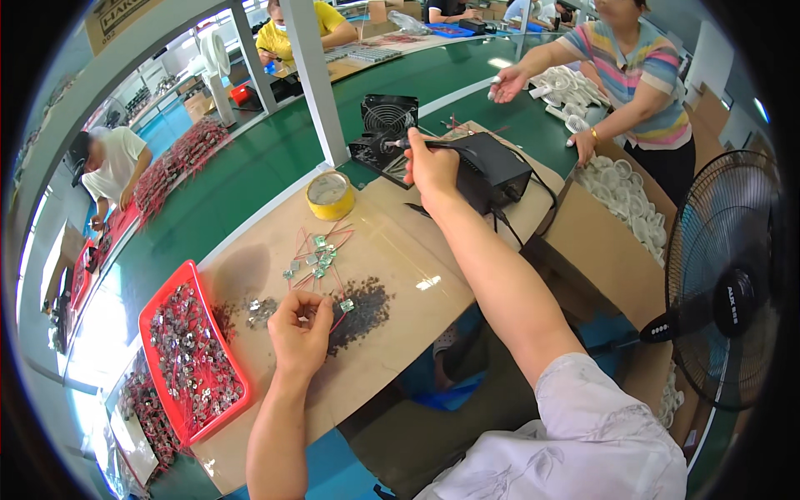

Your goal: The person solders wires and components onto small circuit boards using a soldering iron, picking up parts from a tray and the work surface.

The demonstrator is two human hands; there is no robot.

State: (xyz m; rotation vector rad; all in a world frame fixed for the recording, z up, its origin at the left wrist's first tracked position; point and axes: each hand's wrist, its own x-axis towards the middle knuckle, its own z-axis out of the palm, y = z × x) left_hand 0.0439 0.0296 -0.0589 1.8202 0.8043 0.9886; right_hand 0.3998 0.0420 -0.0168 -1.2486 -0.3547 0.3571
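My left hand (302, 333) is closed in a pinch over the work board, with a small green circuit board (347, 306) and its red wire at the fingertips. Below that piece spreads a pile of small black parts (367, 310). Several more wired green boards (318, 257) lie just beyond my hand. Farther off, my right hand (435, 171) grips a soldering iron (403, 143), its front end pointing left at a black stand (379, 152) under a small black fan (390, 115). Beside my right wrist sits a black box (496, 171) with cables.
A red tray (237, 392) of small metal parts and wires stands at left. A yellow tape roll (331, 196) rests near a white post (312, 83). At right are a person in a striped shirt (629, 58), a carton of white parts (617, 250) and a black fan (725, 292).
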